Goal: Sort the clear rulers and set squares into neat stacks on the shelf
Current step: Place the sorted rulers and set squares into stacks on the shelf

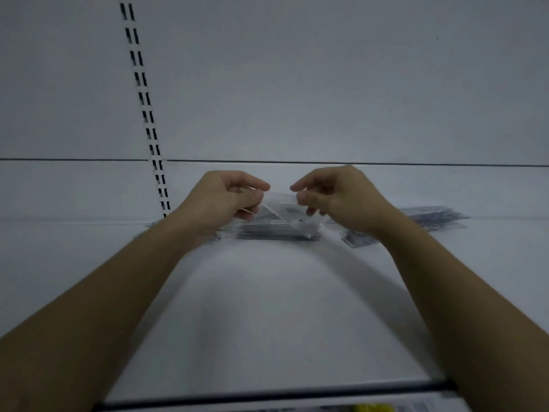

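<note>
Back panel: white wall (326, 84) behind the shelf, 1 dark horizontal seam across it
Shelf: white shelf (267, 307), bare surface in the foreground, dark front edge strip (267, 397) along the bottom of the view
Slotted upright: white strip (145, 99) with paired dark slots, running down the back panel left of centre to shelf level
Centre stack: clear rulers (273, 231) lying flat at the rear of the shelf, directly under the hands
Right stack: clear pieces (436, 217) flat on the shelf, right of the right wrist, edges uneven
Loose piece: 1 clear item (356, 240) flat on the shelf just beside the right wrist, type not legible
Left hand: left hand (228, 197) raised over the centre stack, thumb and fingers curled, pinching the left end of the set square
Right hand: right hand (335, 197) level with the left, fingers curled, pinching the right side of the same piece
Set square: clear set square (286, 212) held between both hands above the centre stack, tilted, blurred
</note>
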`<state>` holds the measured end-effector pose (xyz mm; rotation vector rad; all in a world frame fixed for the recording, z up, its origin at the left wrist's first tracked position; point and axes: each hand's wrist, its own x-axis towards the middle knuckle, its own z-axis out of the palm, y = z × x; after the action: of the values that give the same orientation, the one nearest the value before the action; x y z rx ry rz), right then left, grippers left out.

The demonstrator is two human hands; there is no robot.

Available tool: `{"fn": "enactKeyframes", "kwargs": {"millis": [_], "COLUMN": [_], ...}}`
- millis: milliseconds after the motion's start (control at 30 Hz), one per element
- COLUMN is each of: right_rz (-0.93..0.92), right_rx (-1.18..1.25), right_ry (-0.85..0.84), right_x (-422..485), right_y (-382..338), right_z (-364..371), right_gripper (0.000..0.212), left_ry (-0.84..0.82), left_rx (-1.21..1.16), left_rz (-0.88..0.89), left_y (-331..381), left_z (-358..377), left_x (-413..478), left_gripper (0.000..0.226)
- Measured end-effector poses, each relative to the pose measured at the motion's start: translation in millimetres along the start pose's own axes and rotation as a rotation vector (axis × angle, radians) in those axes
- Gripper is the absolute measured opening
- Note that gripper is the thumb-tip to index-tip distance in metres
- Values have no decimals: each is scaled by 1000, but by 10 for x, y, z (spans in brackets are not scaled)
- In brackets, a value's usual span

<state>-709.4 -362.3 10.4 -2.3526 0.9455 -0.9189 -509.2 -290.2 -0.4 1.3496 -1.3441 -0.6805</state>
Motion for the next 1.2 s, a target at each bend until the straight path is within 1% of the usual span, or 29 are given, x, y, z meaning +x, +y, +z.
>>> {"fn": "enactKeyframes", "kwargs": {"millis": [67,200,300,367,433,467,500,533,600,700,767,800,867,933,1033,1100,1200], "right_rz": [-23,-57,-65,-48,-53,-59,-57,-49,1,146,235,263,271,277,282,291,273], "right_rx": [-32,91,33,75,103,97,89,81,62,127,176,157,4,-159,-321,-396,-441], "right_ry": [-20,-71,-32,-87,-143,-122,-66,4,110,170,194,198,208,209,176,135,79], "right_x": [-14,-48,-34,-40,-47,-44,-33,-16,24,55,60,66,103,143,179,192,183], "right_y": [-3,-42,-38,-37,-31,-30,-30,-27,33,131,189,212,282,311,307,300,303], "right_z": [-12,-72,-68,-102,-128,-113,-81,-42,34,102,159,199,283,344,401,413,399], "right_gripper": [15,24,17,23,30,26,18,13,16,19,29,30,28,29,28,25,29], "left_ry": [42,112,110,126,143,136,115,93,95,164,153,144,140,120,19,-25,-44], "left_rx": [-112,-347,-275,-294,-383,-410,-401,-338,-64,436,729,826,906,911,1031,1067,993], "left_rz": [-69,-221,-237,-254,-299,-309,-303,-275,-155,60,127,139,174,238,293,280,232], "left_y": [-2,-20,-67,-68,-54,-54,-58,-74,-101,-147,-203,-238,-285,-293,-306,-321,-312], "left_z": [-3,-45,-33,-10,-12,-18,-21,-17,12,41,56,66,78,84,100,106,85], "left_x": [18,51,47,52,65,68,63,64,62,74,82,89,114,134,152,153,152], "left_gripper": [11,9,10,10,9,9,12,17,28,35,36,35,29,27,33,32,25]}}
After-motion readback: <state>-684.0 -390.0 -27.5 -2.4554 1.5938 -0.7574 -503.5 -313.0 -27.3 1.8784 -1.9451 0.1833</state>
